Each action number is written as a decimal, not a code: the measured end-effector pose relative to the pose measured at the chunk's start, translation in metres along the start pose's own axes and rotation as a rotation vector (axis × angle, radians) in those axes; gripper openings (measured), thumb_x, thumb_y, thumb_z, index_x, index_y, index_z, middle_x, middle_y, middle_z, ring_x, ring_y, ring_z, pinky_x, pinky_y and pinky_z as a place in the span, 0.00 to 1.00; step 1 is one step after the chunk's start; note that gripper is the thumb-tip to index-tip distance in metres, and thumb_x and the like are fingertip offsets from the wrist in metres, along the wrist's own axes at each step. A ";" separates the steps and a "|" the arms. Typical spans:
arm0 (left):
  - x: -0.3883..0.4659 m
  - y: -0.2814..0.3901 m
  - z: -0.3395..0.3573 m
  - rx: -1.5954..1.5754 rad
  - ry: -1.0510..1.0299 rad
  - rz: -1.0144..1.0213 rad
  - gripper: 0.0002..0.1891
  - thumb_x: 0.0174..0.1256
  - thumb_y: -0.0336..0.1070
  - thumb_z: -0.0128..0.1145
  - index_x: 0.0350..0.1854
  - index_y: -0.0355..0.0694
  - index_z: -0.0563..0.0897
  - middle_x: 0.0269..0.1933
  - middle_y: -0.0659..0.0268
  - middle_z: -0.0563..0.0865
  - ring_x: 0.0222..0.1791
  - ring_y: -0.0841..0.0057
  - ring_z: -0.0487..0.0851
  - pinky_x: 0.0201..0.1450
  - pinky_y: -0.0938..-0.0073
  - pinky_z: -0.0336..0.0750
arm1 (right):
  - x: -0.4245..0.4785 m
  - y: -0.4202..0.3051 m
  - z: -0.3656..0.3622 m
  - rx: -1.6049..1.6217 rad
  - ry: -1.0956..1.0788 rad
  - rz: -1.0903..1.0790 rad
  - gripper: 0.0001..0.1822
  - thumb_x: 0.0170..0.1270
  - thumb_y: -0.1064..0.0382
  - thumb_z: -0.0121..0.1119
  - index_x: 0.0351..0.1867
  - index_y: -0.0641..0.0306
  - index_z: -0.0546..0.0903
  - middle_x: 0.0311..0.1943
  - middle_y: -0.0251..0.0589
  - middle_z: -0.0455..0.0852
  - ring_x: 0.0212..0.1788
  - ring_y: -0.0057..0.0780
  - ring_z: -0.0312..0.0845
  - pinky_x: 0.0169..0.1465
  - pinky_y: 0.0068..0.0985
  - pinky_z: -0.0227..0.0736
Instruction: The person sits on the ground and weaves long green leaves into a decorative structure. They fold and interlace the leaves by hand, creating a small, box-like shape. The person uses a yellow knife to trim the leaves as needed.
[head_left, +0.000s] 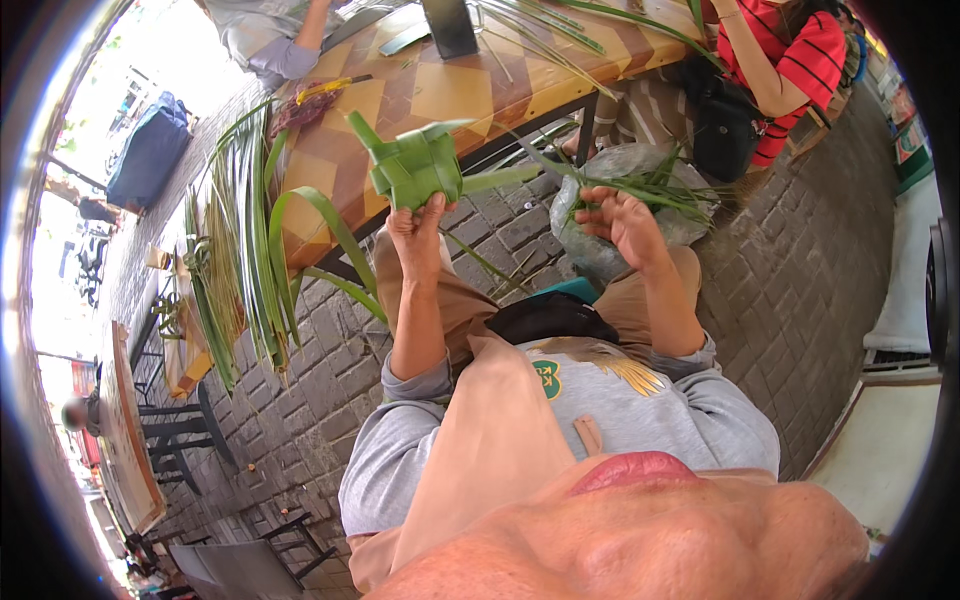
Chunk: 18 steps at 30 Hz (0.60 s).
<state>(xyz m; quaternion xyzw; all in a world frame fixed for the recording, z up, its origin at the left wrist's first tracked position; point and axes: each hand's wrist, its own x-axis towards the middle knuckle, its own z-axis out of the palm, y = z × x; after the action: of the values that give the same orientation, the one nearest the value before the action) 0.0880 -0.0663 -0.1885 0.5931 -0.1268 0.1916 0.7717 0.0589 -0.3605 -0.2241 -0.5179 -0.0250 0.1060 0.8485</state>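
Observation:
My left hand (418, 232) pinches the lower edge of a woven green palm-leaf pouch (417, 171), thumb in front, and holds it up near the table's edge. Loose strip ends stick out of the weave. One of them, a pale green leaf strip (501, 178), runs right toward my other hand and looks blurred. My right hand (624, 226) is raised over my knee with its fingers apart and slightly curled; I see nothing gripped in it. Behind it sits a clear plastic bag (574, 225) with green leaf scraps (660, 180) on top.
A patterned wooden table (450, 94) spans the front, with long palm leaves (251, 225) hanging off its left end. On it lie a dark upright object (450, 30), a yellow-handled tool (324, 88) and leaf ribs (540, 45). Two people sit across and at right. Brick paving (330, 390) lies below.

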 end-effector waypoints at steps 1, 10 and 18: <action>0.001 0.001 -0.005 0.006 0.027 0.030 0.05 0.61 0.24 0.57 0.38 0.34 0.82 0.32 0.67 0.84 0.32 0.81 0.81 0.37 0.77 0.78 | -0.006 0.004 0.003 -0.210 0.047 0.137 0.18 0.62 0.65 0.55 0.53 0.60 0.71 0.57 0.41 0.72 0.51 0.32 0.76 0.51 0.27 0.71; -0.011 0.006 0.011 -0.101 -0.213 -0.017 0.05 0.60 0.25 0.58 0.38 0.33 0.81 0.32 0.67 0.84 0.32 0.82 0.81 0.40 0.77 0.79 | -0.031 -0.077 0.067 -0.110 -0.613 -0.532 0.11 0.64 0.67 0.54 0.45 0.71 0.75 0.42 0.40 0.80 0.42 0.22 0.75 0.46 0.21 0.70; -0.018 0.008 0.014 -0.303 -0.255 -0.106 0.08 0.60 0.25 0.56 0.41 0.36 0.82 0.38 0.62 0.85 0.36 0.74 0.84 0.39 0.69 0.82 | 0.020 -0.043 0.081 -0.237 -0.160 -0.286 0.09 0.68 0.65 0.49 0.45 0.64 0.75 0.37 0.35 0.80 0.32 0.16 0.73 0.36 0.17 0.71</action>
<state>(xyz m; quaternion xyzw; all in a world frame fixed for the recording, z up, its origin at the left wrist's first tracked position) 0.0687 -0.0810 -0.1855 0.4954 -0.2195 0.0527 0.8388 0.0733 -0.3047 -0.1496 -0.5951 -0.1777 0.0215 0.7835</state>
